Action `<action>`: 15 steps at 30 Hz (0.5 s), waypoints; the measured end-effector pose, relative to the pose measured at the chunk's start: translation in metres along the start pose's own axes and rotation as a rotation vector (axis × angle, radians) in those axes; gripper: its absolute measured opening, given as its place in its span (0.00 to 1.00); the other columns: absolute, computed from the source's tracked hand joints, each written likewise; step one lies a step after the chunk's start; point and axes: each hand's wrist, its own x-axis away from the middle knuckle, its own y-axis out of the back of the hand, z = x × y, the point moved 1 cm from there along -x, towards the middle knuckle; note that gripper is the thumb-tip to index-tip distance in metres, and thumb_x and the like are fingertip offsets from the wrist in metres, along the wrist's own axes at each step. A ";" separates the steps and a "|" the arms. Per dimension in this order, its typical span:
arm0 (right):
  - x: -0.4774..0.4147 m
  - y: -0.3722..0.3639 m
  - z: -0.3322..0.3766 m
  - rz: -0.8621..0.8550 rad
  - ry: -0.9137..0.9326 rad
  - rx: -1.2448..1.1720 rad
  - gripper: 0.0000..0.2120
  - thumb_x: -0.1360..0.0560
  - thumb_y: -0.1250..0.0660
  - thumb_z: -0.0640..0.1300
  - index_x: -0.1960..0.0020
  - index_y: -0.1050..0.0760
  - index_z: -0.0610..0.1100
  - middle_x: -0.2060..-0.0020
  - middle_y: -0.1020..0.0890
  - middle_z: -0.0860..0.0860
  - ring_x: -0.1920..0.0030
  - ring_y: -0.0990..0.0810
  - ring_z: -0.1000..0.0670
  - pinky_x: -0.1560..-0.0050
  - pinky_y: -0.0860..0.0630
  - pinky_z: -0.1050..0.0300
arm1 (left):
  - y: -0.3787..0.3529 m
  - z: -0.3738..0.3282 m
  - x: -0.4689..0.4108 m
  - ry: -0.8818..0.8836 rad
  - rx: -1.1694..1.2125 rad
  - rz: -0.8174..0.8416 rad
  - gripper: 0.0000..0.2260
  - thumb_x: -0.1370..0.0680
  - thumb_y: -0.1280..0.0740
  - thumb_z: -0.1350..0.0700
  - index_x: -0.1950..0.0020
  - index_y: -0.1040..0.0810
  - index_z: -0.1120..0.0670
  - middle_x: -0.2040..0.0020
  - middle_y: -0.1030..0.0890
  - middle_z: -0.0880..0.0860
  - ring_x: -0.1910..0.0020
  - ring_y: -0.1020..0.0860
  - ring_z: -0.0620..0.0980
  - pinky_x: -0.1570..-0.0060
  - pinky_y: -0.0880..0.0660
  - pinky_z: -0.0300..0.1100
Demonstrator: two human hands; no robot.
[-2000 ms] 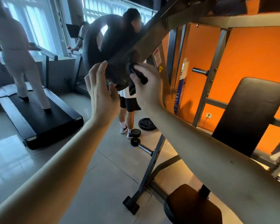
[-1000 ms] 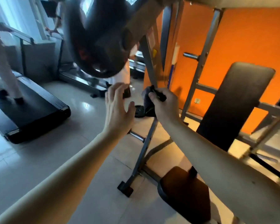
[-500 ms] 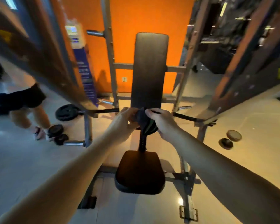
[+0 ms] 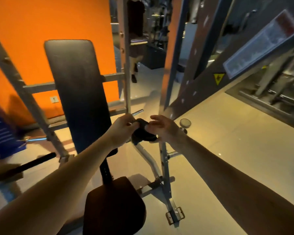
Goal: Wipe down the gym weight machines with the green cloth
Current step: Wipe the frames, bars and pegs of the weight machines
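Green cloth point(image 4: 143, 133) sits bunched between both hands, mid-scene, in the air just above the grey upright post point(image 4: 165, 167) and right of the black back pad point(image 4: 78, 90). It reads near black in this light. Left grip point(image 4: 121, 128) pinches the cloth's top left edge, fingers curled. Right grip point(image 4: 163, 128) holds the right side with its lower fingers curled on it, index loose above. We cannot tell whether the cloth touches any machine part.

We judge this a refold or regrip before the next wipe. Risks:
- The hand-to-hand handling could let the cloth slip and drop to the floor point(image 4: 227, 141) by the seat pad point(image 4: 114, 206).
- A balled cloth makes poor contact and leaves patches unwiped.
- The view is blurred, so a fast reach could knock knuckles on the post or the slanted beam point(image 4: 244, 65) at right.
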 end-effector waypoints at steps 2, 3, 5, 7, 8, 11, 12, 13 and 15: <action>0.002 0.006 0.002 -0.070 0.040 0.070 0.38 0.36 0.18 0.50 0.30 0.28 0.44 0.39 0.19 0.45 0.43 0.16 0.44 0.48 0.16 0.41 | -0.004 -0.004 -0.021 -0.046 0.013 0.052 0.12 0.21 0.32 0.49 0.47 0.22 0.58 0.50 0.19 0.56 0.53 0.17 0.54 0.51 0.18 0.52; 0.004 0.009 0.004 -0.106 0.051 0.107 0.38 0.38 0.18 0.52 0.31 0.26 0.44 0.41 0.17 0.45 0.45 0.15 0.45 0.49 0.15 0.41 | -0.006 -0.007 -0.031 -0.059 -0.002 0.072 0.11 0.21 0.31 0.51 0.48 0.23 0.59 0.51 0.20 0.57 0.55 0.18 0.55 0.53 0.18 0.50; 0.010 0.014 0.011 -0.171 0.074 0.197 0.34 0.35 0.20 0.53 0.33 0.24 0.44 0.45 0.15 0.46 0.48 0.14 0.46 0.50 0.15 0.45 | -0.010 -0.015 -0.048 -0.098 -0.040 0.107 0.10 0.21 0.29 0.52 0.51 0.24 0.59 0.56 0.21 0.57 0.59 0.20 0.56 0.60 0.22 0.45; 0.019 0.019 0.019 -0.227 0.066 0.240 0.25 0.29 0.21 0.49 0.36 0.23 0.44 0.47 0.15 0.48 0.48 0.15 0.48 0.51 0.16 0.52 | -0.014 -0.029 -0.057 -0.149 -0.050 0.161 0.12 0.23 0.27 0.50 0.51 0.25 0.58 0.58 0.21 0.55 0.61 0.22 0.52 0.62 0.25 0.42; 0.024 0.021 0.021 -0.258 0.054 0.240 0.21 0.27 0.22 0.46 0.37 0.22 0.43 0.48 0.15 0.47 0.48 0.15 0.47 0.51 0.17 0.54 | -0.015 -0.037 -0.061 -0.171 -0.054 0.196 0.13 0.24 0.26 0.49 0.50 0.24 0.56 0.58 0.20 0.54 0.61 0.21 0.51 0.62 0.24 0.41; 0.036 0.030 0.031 -0.322 -0.003 0.241 0.13 0.25 0.27 0.40 0.42 0.20 0.37 0.50 0.15 0.39 0.49 0.15 0.39 0.46 0.16 0.46 | -0.012 -0.060 -0.066 -0.236 -0.118 0.288 0.16 0.27 0.24 0.42 0.48 0.25 0.46 0.54 0.18 0.48 0.57 0.18 0.46 0.57 0.19 0.40; 0.040 0.034 0.036 -0.331 -0.023 0.235 0.11 0.25 0.28 0.38 0.43 0.20 0.37 0.51 0.15 0.39 0.48 0.15 0.40 0.44 0.17 0.43 | -0.010 -0.067 -0.066 -0.269 -0.177 0.336 0.16 0.28 0.24 0.41 0.47 0.25 0.43 0.53 0.17 0.47 0.56 0.18 0.44 0.56 0.19 0.40; 0.046 0.037 0.044 -0.341 -0.041 0.226 0.09 0.25 0.29 0.37 0.45 0.20 0.39 0.51 0.15 0.40 0.48 0.15 0.41 0.43 0.17 0.42 | -0.006 -0.074 -0.065 -0.297 -0.242 0.382 0.15 0.28 0.24 0.40 0.47 0.23 0.42 0.52 0.17 0.45 0.56 0.18 0.42 0.55 0.20 0.37; 0.058 0.042 0.059 -0.369 -0.056 0.222 0.08 0.25 0.30 0.37 0.46 0.19 0.39 0.51 0.17 0.40 0.49 0.17 0.45 0.43 0.17 0.44 | 0.001 -0.088 -0.059 -0.337 -0.334 0.469 0.09 0.27 0.24 0.42 0.51 0.20 0.42 0.56 0.17 0.42 0.57 0.20 0.39 0.56 0.25 0.32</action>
